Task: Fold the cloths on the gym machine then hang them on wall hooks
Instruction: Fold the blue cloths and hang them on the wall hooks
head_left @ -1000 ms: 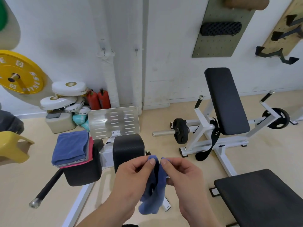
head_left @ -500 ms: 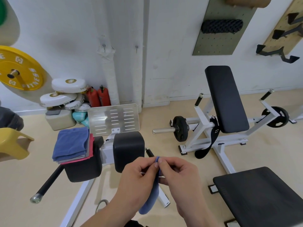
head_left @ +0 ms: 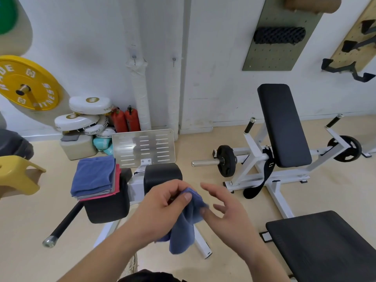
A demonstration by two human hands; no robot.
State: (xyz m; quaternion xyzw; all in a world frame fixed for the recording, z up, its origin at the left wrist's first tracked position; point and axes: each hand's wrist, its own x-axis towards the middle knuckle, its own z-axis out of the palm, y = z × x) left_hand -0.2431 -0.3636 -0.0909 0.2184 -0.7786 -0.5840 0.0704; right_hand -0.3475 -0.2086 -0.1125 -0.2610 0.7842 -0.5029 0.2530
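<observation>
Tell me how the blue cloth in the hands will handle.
Probably floppy: the blue cloth droops in loose folds below the left hand pinching its top. Likely light, since a fingertip pinch holds it while the right hand is open. It seems unlikely to slip; the fabric looks soft and napped.

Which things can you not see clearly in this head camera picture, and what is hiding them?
- Blue cloth in the left hand: bunched, so its fold state cannot be told; the fingers cover its top.
- Right hand: motion-blurred; contact with the cloth is unclear.
- Cloth stack on the black pad: only edges of the lower grey and red cloths show, so the count is uncertain.
- Wall hooks: too small to see their shape.
- Green plate: cut by the left edge.
</observation>
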